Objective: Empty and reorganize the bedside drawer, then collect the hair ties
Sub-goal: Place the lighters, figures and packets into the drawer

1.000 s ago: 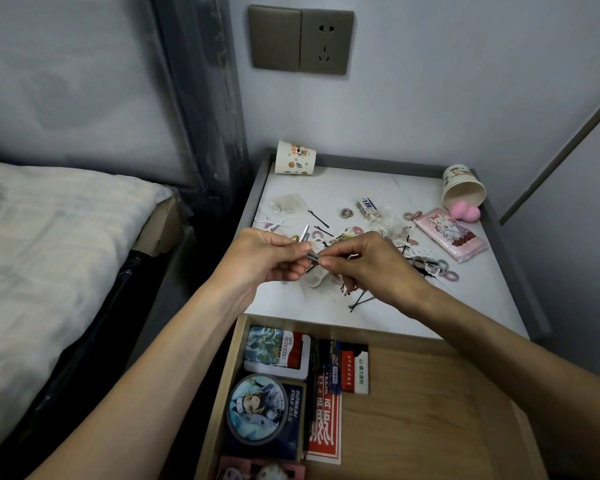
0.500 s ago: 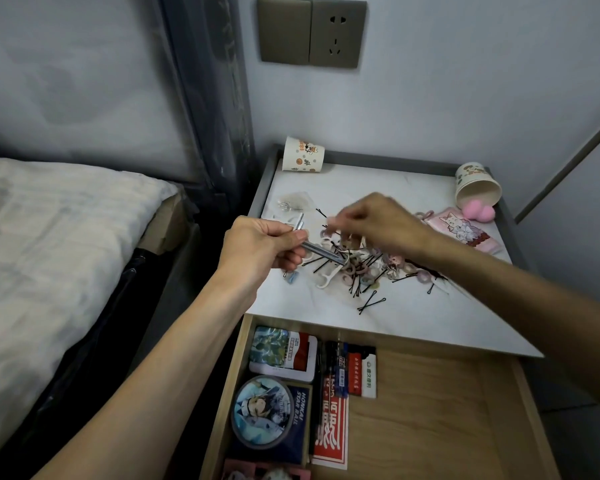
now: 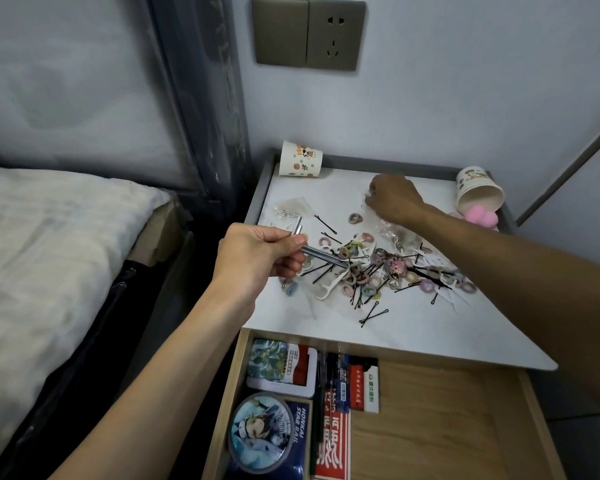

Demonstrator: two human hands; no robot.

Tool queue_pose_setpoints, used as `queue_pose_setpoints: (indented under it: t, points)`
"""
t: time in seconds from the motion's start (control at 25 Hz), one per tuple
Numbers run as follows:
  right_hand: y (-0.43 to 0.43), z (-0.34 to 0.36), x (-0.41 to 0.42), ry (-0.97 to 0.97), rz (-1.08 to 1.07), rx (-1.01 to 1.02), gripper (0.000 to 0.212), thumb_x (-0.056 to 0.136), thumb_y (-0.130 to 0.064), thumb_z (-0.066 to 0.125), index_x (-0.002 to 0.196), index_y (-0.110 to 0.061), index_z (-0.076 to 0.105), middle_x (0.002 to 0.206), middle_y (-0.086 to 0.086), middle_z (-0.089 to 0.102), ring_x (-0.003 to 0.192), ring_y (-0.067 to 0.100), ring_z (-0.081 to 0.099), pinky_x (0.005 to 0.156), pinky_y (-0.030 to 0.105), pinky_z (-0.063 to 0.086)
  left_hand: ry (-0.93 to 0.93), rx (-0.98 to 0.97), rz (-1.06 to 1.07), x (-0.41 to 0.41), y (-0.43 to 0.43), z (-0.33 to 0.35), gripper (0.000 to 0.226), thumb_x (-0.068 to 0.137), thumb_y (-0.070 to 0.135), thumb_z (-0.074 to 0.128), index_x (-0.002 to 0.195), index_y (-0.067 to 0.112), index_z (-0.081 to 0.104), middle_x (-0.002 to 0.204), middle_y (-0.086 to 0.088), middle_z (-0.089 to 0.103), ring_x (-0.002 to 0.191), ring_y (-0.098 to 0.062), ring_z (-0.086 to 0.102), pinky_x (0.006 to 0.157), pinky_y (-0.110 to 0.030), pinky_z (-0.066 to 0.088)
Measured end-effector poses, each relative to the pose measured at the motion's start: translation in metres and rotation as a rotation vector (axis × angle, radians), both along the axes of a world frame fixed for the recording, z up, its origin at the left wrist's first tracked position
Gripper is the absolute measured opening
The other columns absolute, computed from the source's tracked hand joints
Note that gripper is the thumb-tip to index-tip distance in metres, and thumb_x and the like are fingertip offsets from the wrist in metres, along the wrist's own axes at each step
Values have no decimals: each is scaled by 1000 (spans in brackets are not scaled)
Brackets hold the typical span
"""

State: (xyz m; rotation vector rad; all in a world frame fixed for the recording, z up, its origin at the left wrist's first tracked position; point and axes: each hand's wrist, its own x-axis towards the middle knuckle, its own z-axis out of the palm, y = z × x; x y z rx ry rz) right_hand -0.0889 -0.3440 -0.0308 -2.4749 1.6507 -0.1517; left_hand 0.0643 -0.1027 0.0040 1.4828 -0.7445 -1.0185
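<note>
A pile of small pastel hair ties (image 3: pixel 364 277), black bobby pins and white floss picks lies on the white top of the bedside table (image 3: pixel 413 327). My left hand (image 3: pixel 260 258) grips a few long silver hair clips (image 3: pixel 321 255) above the pile's left edge. My right hand (image 3: pixel 392 199) reaches to the back of the table with fingers curled down onto a clear plastic bag (image 3: pixel 388 230); what it holds is hidden. The wooden drawer (image 3: pixel 430 420) stands pulled out below, with a round tin (image 3: pixel 260 433), card packs and small boxes along its left side.
An upside-down paper cup (image 3: pixel 300 163) stands at the back left corner. A second paper cup (image 3: pixel 478 188) lies on its side at the back right, with a pink sponge (image 3: pixel 478 216) at its mouth. A bed (image 3: pixel 49 258) is on the left.
My right hand has left the silver clips and moved to the back right of the table. My left hand keeps the clips and stays in place. The camera has shifted.
</note>
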Motion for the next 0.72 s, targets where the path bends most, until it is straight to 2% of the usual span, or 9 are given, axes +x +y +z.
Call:
queue_pose_setpoints:
  t: [0.04,0.08,0.16,0.24,0.32,0.4,0.52,0.64,0.72]
  points:
    - [-1,7,-1,-98,1,-31,22,92,-15,52,70,-12,52,86,16,58,79,33,57,65,32,40,3,4,-5,0,0,0,14,84,6,73,86,-7,73,65,-15,68,48,-15,58,52,-24,53]
    - [3,18,-2,-227,19,-52,18,94,-17,52,78,-12,56,89,16,60,79,33,60,65,33,44,12,8,-11,0,-1,0,14,84,6,73,87,-8,73,65,-15,68,48,-16,59,54,-25,53]
    - [28,44,-7,-521,67,2,14,97,-15,51,104,-9,61,96,14,63,79,24,66,68,35,54,35,22,-31,-1,0,-1,14,84,6,73,87,-7,73,65,-15,68,49,-16,59,54,-25,54]
    - [77,63,-25,-685,101,178,12,96,-12,51,100,-13,61,84,6,62,67,14,62,61,29,51,54,54,-79,-7,6,1,12,83,6,74,86,-5,73,65,-13,69,49,-15,60,52,-21,54]
    - [137,64,-51,-678,118,451,13,95,-16,51,88,-18,61,68,-5,55,56,9,49,52,25,40,55,106,-160,-16,15,3,13,82,5,74,88,-7,73,65,-13,70,50,-15,61,50,-20,53]
    - [194,55,-79,-642,113,685,12,98,-25,55,94,-19,65,63,-14,53,53,1,45,51,18,36,32,165,-248,-29,25,6,15,80,5,75,89,-7,73,66,-14,70,50,-14,61,50,-19,53]
    - [249,41,-107,-736,127,695,14,94,-27,64,99,-16,72,63,-21,61,52,-7,51,50,7,35,21,218,-319,-46,41,7,9,80,5,76,84,-2,75,67,-15,71,49,-14,61,49,-19,52]
    - [279,23,-121,-848,61,683,12,91,-16,68,92,-6,74,55,-18,60,48,-6,51,49,7,35,20,256,-336,-63,63,4,9,78,5,77,84,-2,75,70,-17,71,51,-16,62,48,-19,52]
    - [292,11,-126,-858,29,671,11,89,-17,71,87,-8,76,57,-13,63,47,-1,47,48,9,32,31,273,-328,-72,78,-3,10,78,5,76,84,-3,75,69,-17,71,50,-15,62,48,-18,52]
